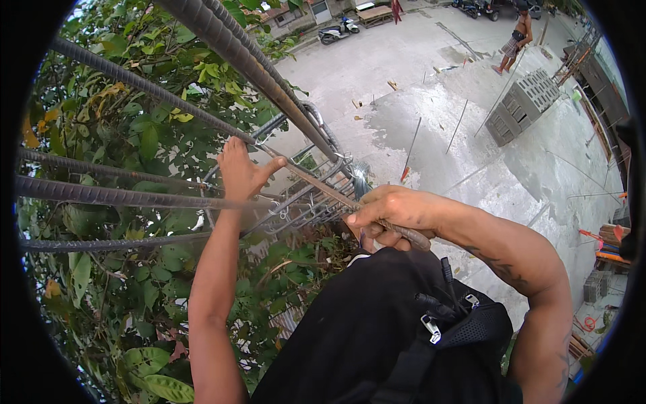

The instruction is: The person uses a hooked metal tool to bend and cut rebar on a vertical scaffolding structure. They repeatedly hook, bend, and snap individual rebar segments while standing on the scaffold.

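Observation:
My right hand [390, 214] is closed around the thick near end of a rusty metal bar [323, 188], which slants up and left over a cage of steel rebar and stirrups [296, 202]. At the cage's left side is my left hand [243, 172], its thumb stretched out toward the bar. Its other fingers bend away over the steel, and their tips are hidden. Long ribbed rebars [128, 195] fan out from the cage to the left and upward. Thin tie wire [262, 143] is twisted around some joints. A bundle of tie wire [361, 178] hangs just beyond my right hand.
Leafy branches [148, 135] crowd the left side. Far below lies grey concrete paving [404, 135] with upright rods, stacked hollow blocks [521, 106], a person standing [517, 37] and a parked scooter [338, 30]. A black pouch [464, 326] sits at my front.

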A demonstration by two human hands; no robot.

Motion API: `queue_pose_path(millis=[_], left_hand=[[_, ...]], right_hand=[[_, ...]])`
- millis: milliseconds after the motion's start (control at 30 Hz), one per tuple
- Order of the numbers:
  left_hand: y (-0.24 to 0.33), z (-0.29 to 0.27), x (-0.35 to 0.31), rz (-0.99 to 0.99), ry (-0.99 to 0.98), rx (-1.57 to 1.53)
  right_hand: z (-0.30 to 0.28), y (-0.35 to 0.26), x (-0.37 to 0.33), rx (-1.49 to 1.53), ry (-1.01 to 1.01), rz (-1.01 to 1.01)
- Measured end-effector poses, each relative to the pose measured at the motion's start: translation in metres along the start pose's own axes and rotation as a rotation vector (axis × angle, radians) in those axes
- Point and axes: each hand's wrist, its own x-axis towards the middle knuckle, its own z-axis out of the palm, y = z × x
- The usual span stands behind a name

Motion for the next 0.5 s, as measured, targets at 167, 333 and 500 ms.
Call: queue_pose_path(millis=[167,333,500], left_hand=[[-0.017,-0.006,0.007,-0.065,-0.138,-0.232],[-0.016,0.003,0.011,-0.131,-0.088,-0.199],[-0.003,0.009,0.015,-0.232,-0.073,-0.081]], right_hand=[[-0.027,-0.065,-0.021,-0.867,-0.034,0.202],[-0.044,-0.069,-0.06,-1.383,0.172,0.242],[-0.126,0.102,-0.063,-0.998,0.409,-0.063]])
